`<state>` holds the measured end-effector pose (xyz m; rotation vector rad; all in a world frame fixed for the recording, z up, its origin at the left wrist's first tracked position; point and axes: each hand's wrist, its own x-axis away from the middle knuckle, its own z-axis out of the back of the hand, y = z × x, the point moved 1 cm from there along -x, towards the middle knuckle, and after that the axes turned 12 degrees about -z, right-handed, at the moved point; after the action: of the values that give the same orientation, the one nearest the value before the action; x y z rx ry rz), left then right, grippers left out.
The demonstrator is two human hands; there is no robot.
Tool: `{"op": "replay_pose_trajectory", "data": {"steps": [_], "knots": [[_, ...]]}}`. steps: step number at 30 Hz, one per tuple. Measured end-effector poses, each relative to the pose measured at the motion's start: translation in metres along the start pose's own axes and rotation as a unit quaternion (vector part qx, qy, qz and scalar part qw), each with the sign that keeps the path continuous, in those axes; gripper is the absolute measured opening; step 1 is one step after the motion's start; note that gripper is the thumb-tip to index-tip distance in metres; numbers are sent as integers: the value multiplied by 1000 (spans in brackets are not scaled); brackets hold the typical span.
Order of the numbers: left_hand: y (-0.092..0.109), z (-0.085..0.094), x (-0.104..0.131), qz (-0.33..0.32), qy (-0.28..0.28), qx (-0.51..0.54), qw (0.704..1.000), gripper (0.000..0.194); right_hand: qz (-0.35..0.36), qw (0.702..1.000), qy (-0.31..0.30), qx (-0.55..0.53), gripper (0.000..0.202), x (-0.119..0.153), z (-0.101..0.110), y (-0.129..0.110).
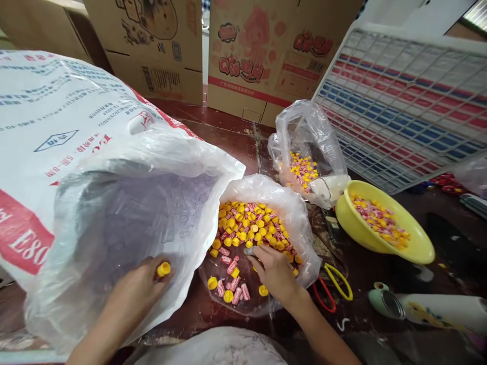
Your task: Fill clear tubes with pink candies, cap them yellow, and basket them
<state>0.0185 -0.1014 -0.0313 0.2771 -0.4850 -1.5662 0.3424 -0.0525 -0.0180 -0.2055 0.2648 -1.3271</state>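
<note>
Pinching yellow plastic cap (164, 268) in left hand (145, 280), at mouth of printed white sack (72, 119), right hand (272, 268) low over more yellow caps and red-and-white cylinders (245, 291) in clear plastic bag (302, 218), right grip indeterminable

Left hand (146, 279) holds a yellow cap (164, 269) at the white sack's (87, 106) open mouth; right hand (273, 269) is positioned at red-and-white pieces (233, 265) and loose caps (254, 228) in the clear bag (306, 228)

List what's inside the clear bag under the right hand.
The clear bag holds many yellow caps and small pink-and-white cylinders. The right hand hides part; anything beneath the heaped caps can't be seen.
</note>
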Motion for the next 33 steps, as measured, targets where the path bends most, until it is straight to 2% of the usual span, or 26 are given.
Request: {"op": "replay_pose_trajectory", "data": {"steps": [2,4,8,10,12,13,14,16,19,22,26,29,31,33], "knots": [[8,-9,-3,-11,-37,-5,999,23,-14,998,-20,51,10,-1,-4,-6],[15,-15,-3,-13,-61,-12,998,22,-19,996,-40,79,13,-3,-6,-10],[13,-11,3,-30,-77,6,997,17,-10,996,-48,74,20,-6,-11,-7],[7,-1,9,-28,-51,36,998,26,-31,998,-28,37,13,-6,-12,-4],[4,10,17,-24,4,104,994,36,-79,992,-11,-100,8,-5,-12,-6],[4,14,22,-27,36,147,988,39,-107,973,-13,-203,9,-5,-10,-9],[7,17,28,-31,66,188,979,39,-132,941,-23,-311,13,-4,-9,-14],[17,19,37,-43,109,242,963,36,-157,858,-64,-484,24,-2,-5,-30],[38,11,49,-54,168,268,947,25,-165,767,-126,-607,33,0,-2,-60],[54,3,54,-117,218,270,930,18,-174,707,-178,-661,36,2,-7,-82],[62,-4,54,-262,216,204,918,30,-161,658,-250,-692,45,10,-12,-93],[64,-7,49,-322,242,140,904,28,-104,625,-340,-695,67,17,-8,-97],[68,-10,45,-347,267,110,892,20,-86,619,-361,-692,78,21,-5,-99],[71,-13,42,-356,281,93,886,17,-90,628,-343,-693,73,24,-4,-101]]}}
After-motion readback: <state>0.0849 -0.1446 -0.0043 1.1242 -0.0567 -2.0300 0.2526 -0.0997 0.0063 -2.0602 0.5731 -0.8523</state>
